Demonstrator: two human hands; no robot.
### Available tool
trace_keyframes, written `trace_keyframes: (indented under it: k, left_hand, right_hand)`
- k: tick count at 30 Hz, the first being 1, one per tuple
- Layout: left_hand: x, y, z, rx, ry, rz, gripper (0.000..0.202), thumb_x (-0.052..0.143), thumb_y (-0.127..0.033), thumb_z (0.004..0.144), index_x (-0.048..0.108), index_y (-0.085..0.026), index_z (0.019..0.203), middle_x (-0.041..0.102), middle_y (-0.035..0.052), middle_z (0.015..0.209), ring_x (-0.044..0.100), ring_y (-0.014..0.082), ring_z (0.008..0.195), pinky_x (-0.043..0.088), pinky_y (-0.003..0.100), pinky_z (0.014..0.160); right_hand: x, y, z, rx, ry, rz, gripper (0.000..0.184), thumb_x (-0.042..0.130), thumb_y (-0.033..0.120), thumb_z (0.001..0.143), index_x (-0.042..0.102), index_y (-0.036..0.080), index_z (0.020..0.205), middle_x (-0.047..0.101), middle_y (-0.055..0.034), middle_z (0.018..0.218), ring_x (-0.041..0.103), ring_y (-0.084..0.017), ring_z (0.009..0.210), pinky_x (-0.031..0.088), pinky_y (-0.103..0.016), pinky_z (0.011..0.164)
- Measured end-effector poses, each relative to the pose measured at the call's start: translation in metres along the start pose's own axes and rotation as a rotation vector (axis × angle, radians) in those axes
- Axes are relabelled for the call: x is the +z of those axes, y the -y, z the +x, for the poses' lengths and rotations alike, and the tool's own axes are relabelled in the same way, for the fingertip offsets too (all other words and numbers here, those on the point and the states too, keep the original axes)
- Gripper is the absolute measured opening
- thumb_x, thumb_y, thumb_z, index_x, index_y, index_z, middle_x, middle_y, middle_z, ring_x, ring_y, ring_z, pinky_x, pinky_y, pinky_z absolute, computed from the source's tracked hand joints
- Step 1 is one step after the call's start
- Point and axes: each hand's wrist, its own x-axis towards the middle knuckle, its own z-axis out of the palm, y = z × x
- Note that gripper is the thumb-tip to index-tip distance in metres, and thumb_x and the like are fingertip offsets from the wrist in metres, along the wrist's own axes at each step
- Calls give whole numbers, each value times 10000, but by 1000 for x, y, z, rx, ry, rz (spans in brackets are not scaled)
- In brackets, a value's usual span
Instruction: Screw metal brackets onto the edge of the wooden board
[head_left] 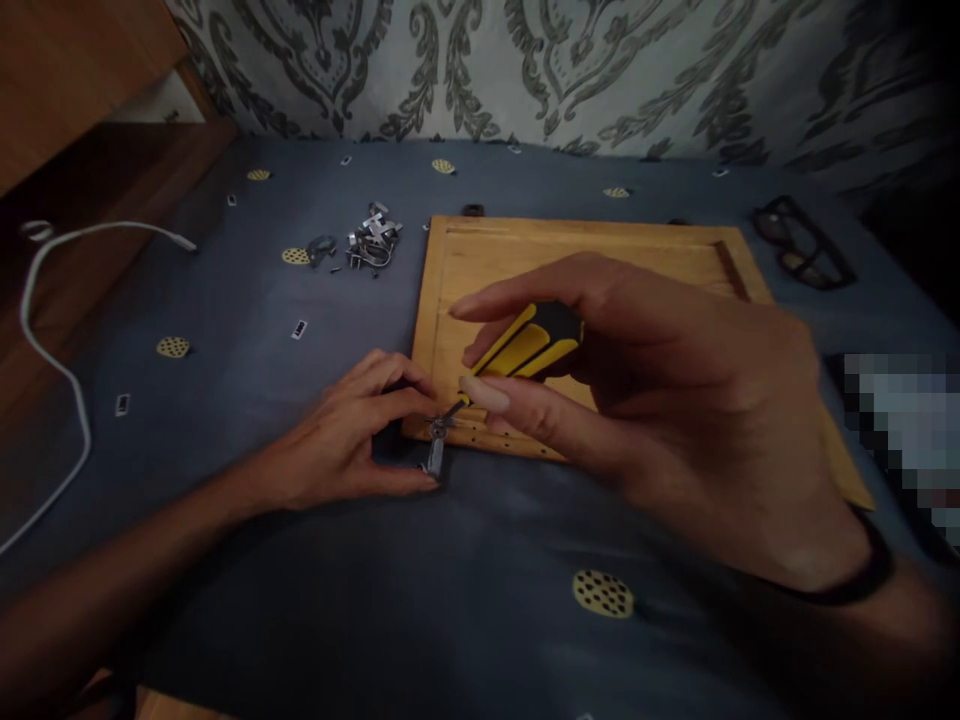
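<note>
My right hand (675, 400) is closed around the yellow and black handle of a screwdriver (536, 340), tilted down to the left. Its tip meets a small metal hinge (436, 455) at the near left corner of a wooden board (429, 300). With thumb and fingers, my left hand (352, 430) pinches this hinge from the left side. One part of the hinge lies on the board and its arm sticks out past the near edge. Several small dark holes run along that edge. Whether a screw sits under the tip is too small to make out.
A heap of metal hinge parts (373, 238) and small screws lies on the dark patterned cloth (247, 300) beyond my left hand. Black-framed glasses (802, 240) rest at the far right. A white cable (56, 360) curves along the left, and a blurred-out screen (911, 430) lies right.
</note>
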Motion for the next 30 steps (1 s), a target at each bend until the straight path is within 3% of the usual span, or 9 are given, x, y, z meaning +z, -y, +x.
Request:
trace_keyframes:
  k: [7, 9, 11, 14, 18, 21, 26, 30]
  left_hand:
    - [2, 2, -1, 7, -11, -6, 350, 766, -397, 868, 642, -242, 1157, 595, 71, 1217, 554, 263, 1138, 503, 407, 942]
    - [2, 0, -1, 6, -26, -12, 340, 774, -400, 861, 649, -232, 1130, 602, 69, 1203, 564, 256, 1118, 510, 397, 932]
    - [2, -1, 0, 17, -39, -10, 341, 776, -398, 859, 654, -228, 1128, 611, 62, 1168, 570, 242, 1076, 516, 380, 907]
    - [2, 1, -1, 23, -40, 12, 363, 767, -394, 869, 646, -223, 1165, 610, 66, 1167, 568, 239, 1075, 515, 371, 902]
    - [3, 6, -3, 19, -17, 32, 388, 768, -387, 875, 640, -227, 1205, 589, 77, 1228, 553, 251, 1162, 492, 390, 975]
    - [3, 7, -4, 20, -5, 26, 401, 779, -397, 865, 644, -228, 1203, 592, 78, 1231, 556, 256, 1172, 489, 395, 985]
    - [2, -1, -1, 1, -14, 30, 411, 782, -413, 856, 657, -215, 1193, 612, 90, 1236, 568, 266, 1160, 508, 397, 960]
    - [1, -3, 0, -24, -8, 22, 401, 787, -414, 846, 665, -235, 1183, 618, 81, 1236, 574, 272, 1158, 508, 418, 967]
  right_hand:
    - [-16, 6, 7, -42, 208, 49, 154, 740, 235, 887, 761, 288, 1030, 786, 12, 1028, 754, -197, 928, 651, -279, 719]
    - [-15, 6, 8, -83, 229, 42, 125, 743, 216, 882, 760, 286, 983, 784, 21, 985, 746, -165, 855, 632, -251, 691]
    - [-11, 6, 8, -115, 174, -5, 66, 771, 219, 863, 737, 273, 882, 759, 31, 842, 701, -135, 699, 583, -242, 591]
    - [-2, 5, 6, -140, -54, -28, 253, 828, 290, 821, 620, 240, 685, 625, 46, 615, 572, -108, 516, 468, -259, 463]
    - [4, 6, 5, -111, -350, -33, 394, 902, 422, 717, 563, 239, 636, 590, 28, 629, 515, -110, 498, 403, -277, 431]
    - [4, 6, 6, -117, -300, -115, 370, 858, 452, 769, 579, 241, 651, 584, 20, 637, 514, -120, 524, 398, -289, 468]
    - [0, -1, 5, -169, -148, -206, 359, 787, 337, 860, 510, 232, 657, 497, 61, 573, 444, -89, 500, 370, -249, 458]
    - [1, -4, 5, -134, -120, -188, 370, 774, 393, 874, 502, 230, 683, 518, 54, 601, 460, -90, 504, 375, -245, 441]
